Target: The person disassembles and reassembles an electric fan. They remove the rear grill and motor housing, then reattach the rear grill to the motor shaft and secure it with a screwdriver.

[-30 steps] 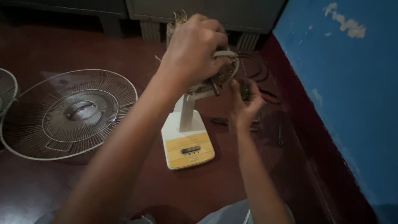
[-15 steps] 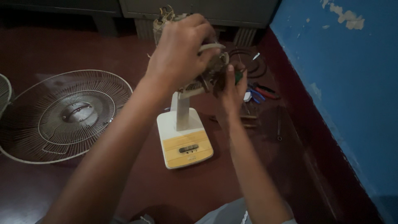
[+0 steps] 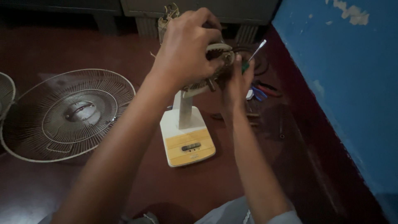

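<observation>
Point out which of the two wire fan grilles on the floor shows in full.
The large round wire grille lying flat left of the fan base shows in full. The other grille is only a sliver, cut off by the picture's left edge.

I see my left hand (image 3: 186, 49) gripping the fan motor (image 3: 215, 68) at frame top; my right hand (image 3: 237, 81) holds a screwdriver (image 3: 253, 54) against it.
</observation>
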